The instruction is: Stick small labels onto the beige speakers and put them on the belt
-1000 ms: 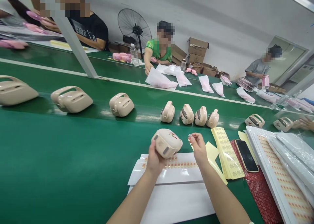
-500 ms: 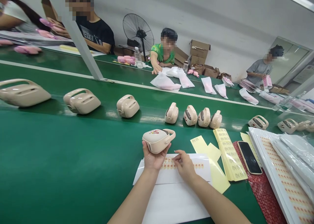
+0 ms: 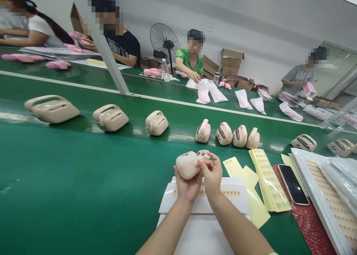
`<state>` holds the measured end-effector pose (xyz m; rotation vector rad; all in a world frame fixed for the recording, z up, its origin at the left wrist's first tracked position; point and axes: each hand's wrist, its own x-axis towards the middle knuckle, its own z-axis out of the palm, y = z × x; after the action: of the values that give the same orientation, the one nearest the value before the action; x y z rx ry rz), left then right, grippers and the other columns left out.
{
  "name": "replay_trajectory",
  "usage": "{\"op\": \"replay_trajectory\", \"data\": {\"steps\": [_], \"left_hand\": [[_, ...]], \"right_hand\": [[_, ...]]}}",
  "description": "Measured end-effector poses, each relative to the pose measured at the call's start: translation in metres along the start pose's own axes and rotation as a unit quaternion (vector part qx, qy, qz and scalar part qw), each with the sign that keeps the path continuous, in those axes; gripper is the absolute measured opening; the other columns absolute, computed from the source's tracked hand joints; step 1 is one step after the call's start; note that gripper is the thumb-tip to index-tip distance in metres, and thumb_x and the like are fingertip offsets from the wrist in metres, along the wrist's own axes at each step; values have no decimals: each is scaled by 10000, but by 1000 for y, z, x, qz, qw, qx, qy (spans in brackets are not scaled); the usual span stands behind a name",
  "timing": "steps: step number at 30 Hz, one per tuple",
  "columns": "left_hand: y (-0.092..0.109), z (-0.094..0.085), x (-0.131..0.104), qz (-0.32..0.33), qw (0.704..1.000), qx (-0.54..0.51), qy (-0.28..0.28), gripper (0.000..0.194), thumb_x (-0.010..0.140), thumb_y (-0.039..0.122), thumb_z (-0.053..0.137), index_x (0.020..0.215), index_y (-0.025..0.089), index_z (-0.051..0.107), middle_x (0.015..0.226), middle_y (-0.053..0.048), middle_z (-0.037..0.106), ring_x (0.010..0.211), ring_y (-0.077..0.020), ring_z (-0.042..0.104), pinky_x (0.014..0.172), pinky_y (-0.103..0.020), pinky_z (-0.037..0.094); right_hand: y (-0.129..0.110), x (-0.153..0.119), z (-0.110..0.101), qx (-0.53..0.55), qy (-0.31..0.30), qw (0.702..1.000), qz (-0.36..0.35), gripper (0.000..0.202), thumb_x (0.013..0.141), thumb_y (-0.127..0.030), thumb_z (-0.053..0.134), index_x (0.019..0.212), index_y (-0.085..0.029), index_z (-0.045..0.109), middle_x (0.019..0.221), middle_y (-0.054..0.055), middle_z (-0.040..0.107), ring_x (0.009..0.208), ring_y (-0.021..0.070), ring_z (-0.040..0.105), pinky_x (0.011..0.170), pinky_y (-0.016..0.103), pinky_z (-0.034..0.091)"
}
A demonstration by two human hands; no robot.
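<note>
My left hand (image 3: 187, 188) is closed from below around a small beige device with a carrying handle (image 3: 188, 165), its top face printed with a small red pattern. My right hand (image 3: 212, 169) is at the device's handle side, thumb and fingers pinched together against it; whatever is between the fingertips is too small to make out. Beneath both hands lies a white sheet (image 3: 235, 203) with rows of small round orange stickers (image 3: 232, 194), partly covered by my wrists.
More beige devices (image 3: 111, 118) stand along the green conveyor belt (image 3: 180, 126). On the right are yellow label sheets (image 3: 269, 180), a phone (image 3: 293, 184), red bubble wrap (image 3: 312, 227) and stacked sticker sheets (image 3: 329, 195). Several people work across the belt among white pouches (image 3: 243, 99).
My right hand has left the sticker sheet and risen to the device's handle side. My left hand still holds the device. The view has shifted, and the person in green has drawn their hand over the pouches.
</note>
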<state>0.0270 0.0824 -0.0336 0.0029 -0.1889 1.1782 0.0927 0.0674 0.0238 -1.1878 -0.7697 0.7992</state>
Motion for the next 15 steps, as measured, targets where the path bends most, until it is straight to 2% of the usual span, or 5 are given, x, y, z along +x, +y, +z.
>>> {"op": "replay_trajectory", "data": {"steps": [10, 13, 15], "left_hand": [[-7, 4, -2, 2, 1000, -28, 0, 594, 844, 507, 372, 1318, 149, 366, 1148, -157, 626, 1018, -223, 606, 888, -299, 457], [-7, 3, -2, 2, 1000, -21, 13, 604, 834, 499, 396, 1328, 153, 351, 1158, -149, 621, 1020, -226, 604, 895, -306, 452], [-6, 3, -2, 2, 1000, -11, 20, 579, 831, 476, 417, 1319, 170, 366, 1150, -132, 629, 1016, -217, 606, 887, -293, 459]], "right_hand": [[14, -5, -2, -109, 42, 986, -115, 222, 734, -340, 584, 896, -193, 544, 655, -28, 650, 613, 138, 598, 751, 333, 469], [22, -2, -4, -164, 61, 971, -164, 225, 759, -382, 553, 892, -201, 565, 696, 9, 653, 650, 162, 581, 702, 335, 455], [26, 1, -9, -221, 46, 953, -204, 216, 776, -393, 536, 879, -212, 594, 704, 34, 657, 646, 178, 562, 675, 347, 432]]}}
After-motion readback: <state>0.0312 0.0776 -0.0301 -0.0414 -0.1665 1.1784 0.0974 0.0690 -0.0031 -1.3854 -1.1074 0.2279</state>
